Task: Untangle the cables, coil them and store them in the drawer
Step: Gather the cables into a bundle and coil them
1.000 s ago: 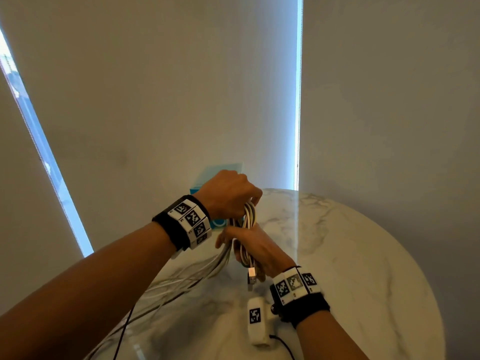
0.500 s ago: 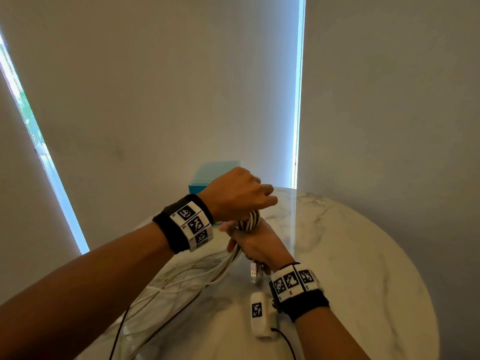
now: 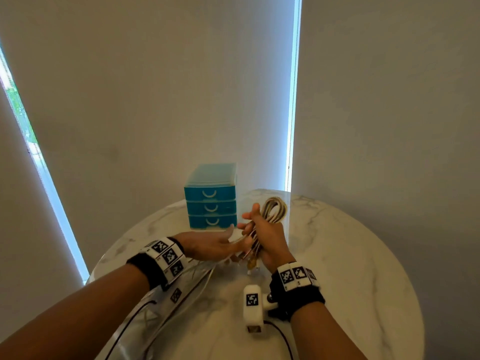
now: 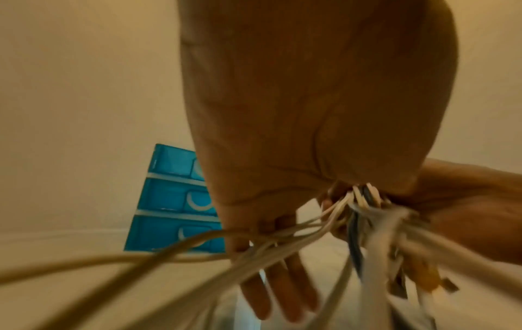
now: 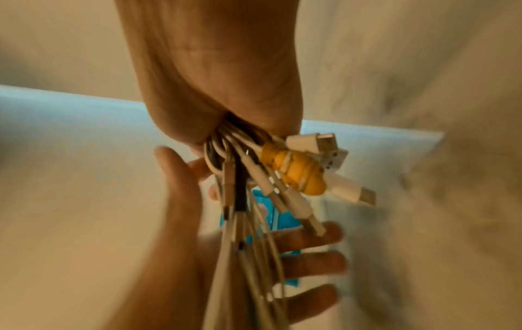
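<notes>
Now left hand [image 3: 207, 245] off, flat-fingered; right hand [image 3: 267, 237] alone gripping cable bundle [image 3: 272, 211].

Right hand [image 3: 270, 237] hides the cable bundle's [image 3: 274, 207] middle.

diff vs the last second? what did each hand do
The left hand let go of the top of the cable bundle, dropped beside it and now lies open, palm up, under the trailing cables. The camera tilted down, so the blue drawer unit shows in full. Unchanged: the right hand grips the coiled bundle above the marble table; all three drawers are closed.
</notes>
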